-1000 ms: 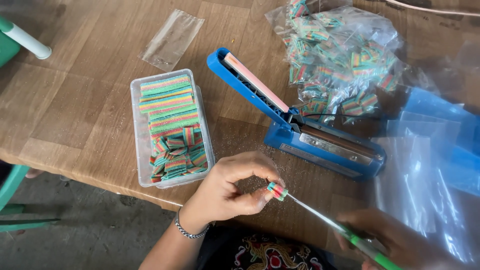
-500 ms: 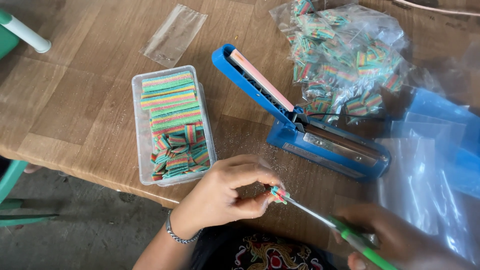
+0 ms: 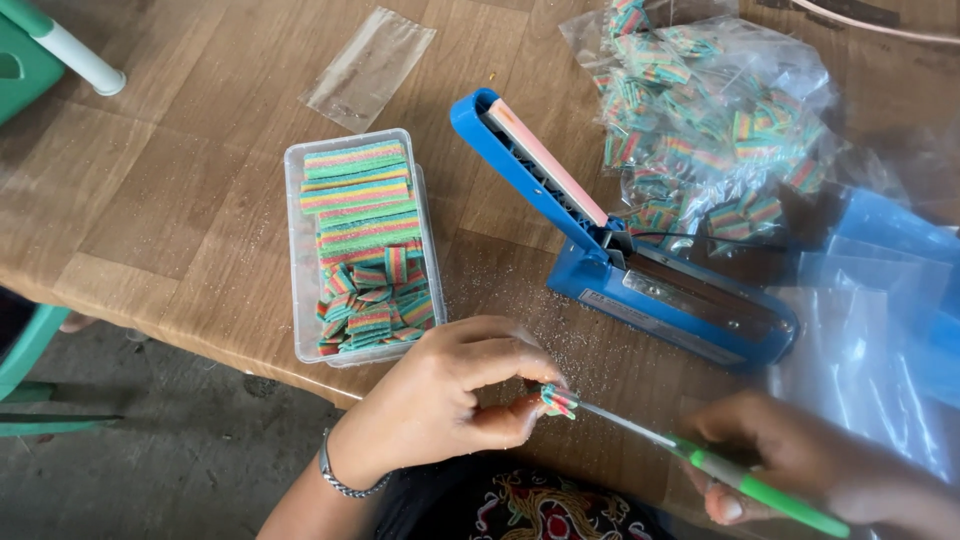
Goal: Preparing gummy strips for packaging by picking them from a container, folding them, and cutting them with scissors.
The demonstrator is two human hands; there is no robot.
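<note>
My left hand (image 3: 450, 395) pinches a small stack of rainbow-striped candy strips (image 3: 558, 401) over the table's near edge. My right hand (image 3: 800, 460) grips green-handled scissors (image 3: 720, 468), and their blades reach to the candy piece. A clear plastic box (image 3: 300, 260) just left of my left hand holds long rainbow strips at the far end and several cut pieces at the near end.
A blue heat sealer (image 3: 620, 250) with its arm raised stands on the wooden table (image 3: 160, 180). Clear bags of cut candy (image 3: 700, 120) lie behind it. Empty plastic bags (image 3: 870, 330) pile at right, one flat bag (image 3: 368, 68) at the back. Green chair parts (image 3: 30, 60) sit left.
The view shifted slightly. My hands have moved a little lower and right, and the scissor blades stay on the candy piece.
</note>
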